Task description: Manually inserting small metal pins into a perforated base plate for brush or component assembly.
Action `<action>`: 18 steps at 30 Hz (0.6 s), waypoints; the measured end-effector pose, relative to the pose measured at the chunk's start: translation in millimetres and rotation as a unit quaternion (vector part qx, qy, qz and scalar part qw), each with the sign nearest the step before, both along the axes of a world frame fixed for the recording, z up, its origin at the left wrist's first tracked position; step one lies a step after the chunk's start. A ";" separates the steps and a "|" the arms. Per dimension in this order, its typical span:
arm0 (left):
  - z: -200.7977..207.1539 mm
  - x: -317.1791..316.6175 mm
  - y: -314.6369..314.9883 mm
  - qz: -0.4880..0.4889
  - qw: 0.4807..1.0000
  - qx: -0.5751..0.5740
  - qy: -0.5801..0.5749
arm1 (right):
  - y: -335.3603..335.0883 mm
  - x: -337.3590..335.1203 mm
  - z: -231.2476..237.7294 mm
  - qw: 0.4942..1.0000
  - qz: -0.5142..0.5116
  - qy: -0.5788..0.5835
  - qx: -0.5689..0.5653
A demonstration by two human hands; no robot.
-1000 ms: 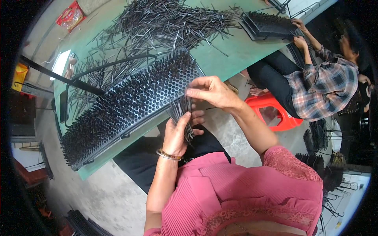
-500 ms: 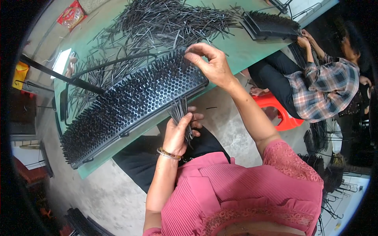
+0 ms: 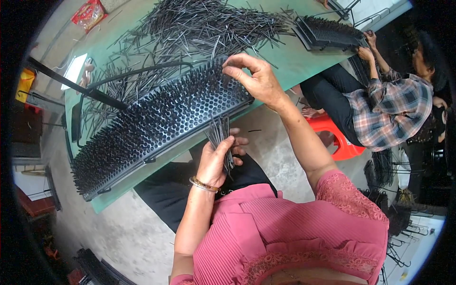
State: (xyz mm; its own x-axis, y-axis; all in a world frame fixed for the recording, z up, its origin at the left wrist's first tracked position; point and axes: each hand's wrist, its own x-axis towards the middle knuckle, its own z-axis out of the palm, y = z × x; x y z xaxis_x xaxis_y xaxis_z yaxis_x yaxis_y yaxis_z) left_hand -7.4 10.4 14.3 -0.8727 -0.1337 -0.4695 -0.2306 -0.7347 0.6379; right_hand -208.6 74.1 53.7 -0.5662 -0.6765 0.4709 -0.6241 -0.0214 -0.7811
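A long curved black panel (image 3: 202, 111) full of round holes lies aslant on the green table. Short dark strips (image 3: 126, 128) stand up densely from its far side and left end, while rows of holes along the near right side are bare. My left hand (image 3: 214, 160) is closed round a bundle of thin dark strips (image 3: 219, 132), just off the panel's near edge. Over the panel's right end, my right hand (image 3: 259, 80) has thumb and forefinger pinched among the standing strips. What lies between those fingertips is hidden.
Loose dark strips (image 3: 204, 28) are heaped across the green tabletop (image 3: 304, 64). A black metal bar (image 3: 71, 81) slants in from the left. At right a person in a plaid shirt (image 3: 387, 111) works at a similar panel (image 3: 327, 33), near a red stool (image 3: 343, 142).
My hands stay nearly in place, the right still pinching at the panel's end. The panel's left end sits slightly higher in view. The other person's hands have moved apart.
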 end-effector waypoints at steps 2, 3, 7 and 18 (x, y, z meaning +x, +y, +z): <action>0.5 -0.8 0.4 -0.005 1.000 0.002 -0.002 | -0.6 0.7 -4.5 1.000 0.000 -0.027 -0.013; 0.1 -0.7 0.0 -0.004 1.000 0.002 -0.002 | -1.1 1.7 -6.7 0.998 0.000 -0.056 -0.027; 0.4 -0.4 -0.7 -0.008 1.000 0.004 0.001 | -0.2 5.8 -12.4 0.999 -0.005 0.044 -0.006; 3.4 -0.2 0.0 -0.020 1.000 -0.009 0.003 | -0.3 5.6 -19.0 0.972 -0.042 0.230 -0.009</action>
State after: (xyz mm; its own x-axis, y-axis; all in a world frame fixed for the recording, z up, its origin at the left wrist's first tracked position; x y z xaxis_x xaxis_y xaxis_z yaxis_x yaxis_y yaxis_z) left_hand -7.6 10.4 17.7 -0.8805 -0.1075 -0.4617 -0.2554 -0.7128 0.6532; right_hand -203.0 73.8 34.7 -0.3453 -0.6255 0.6996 -0.9078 0.0333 -0.4182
